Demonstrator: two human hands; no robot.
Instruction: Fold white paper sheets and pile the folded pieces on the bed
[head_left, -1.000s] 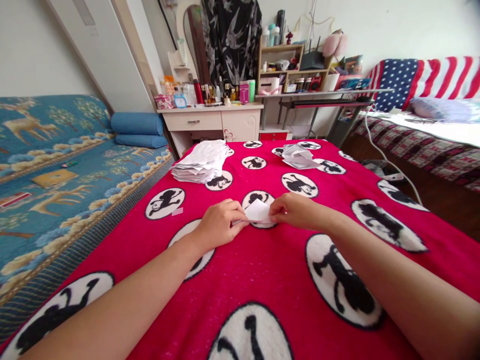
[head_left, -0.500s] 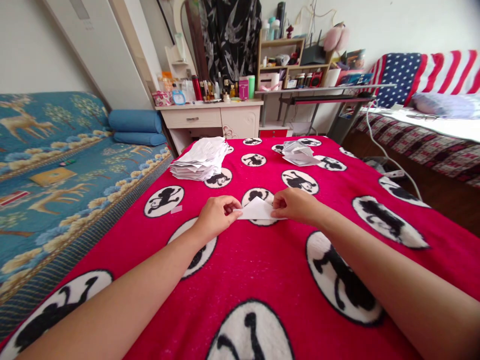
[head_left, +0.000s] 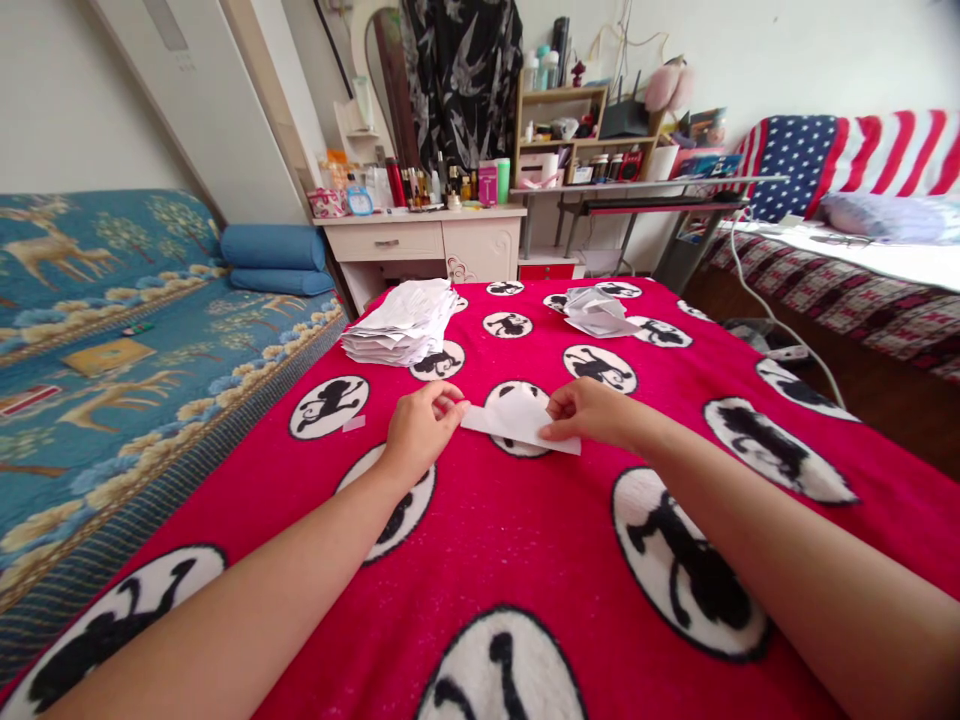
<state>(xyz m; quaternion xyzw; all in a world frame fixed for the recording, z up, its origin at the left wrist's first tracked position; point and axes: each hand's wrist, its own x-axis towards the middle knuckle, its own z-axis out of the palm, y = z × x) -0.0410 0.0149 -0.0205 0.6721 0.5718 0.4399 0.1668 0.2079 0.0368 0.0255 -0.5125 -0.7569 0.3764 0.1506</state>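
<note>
A small folded white paper [head_left: 517,420] lies low over the red blanket [head_left: 525,540], held between both hands. My left hand [head_left: 420,432] pinches its left corner with the fingertips. My right hand [head_left: 592,412] is closed on its right edge, thumb on top. A tall stack of white papers [head_left: 405,322] sits further back on the left of the blanket. A smaller heap of crumpled or folded papers [head_left: 598,310] lies at the back right.
A blue sofa bed [head_left: 112,330] with deer print runs along the left. Behind the blanket stand a white dresser [head_left: 420,245] with bottles and a desk [head_left: 645,190] with shelves. A second bed [head_left: 862,260] with a flag cover is at right; a white cable [head_left: 780,325] trails on the floor.
The paper has been unfolded wider and turned, now stretching from my left fingertips to below my right hand. My left hand has drawn slightly left and its fingers have loosened.
</note>
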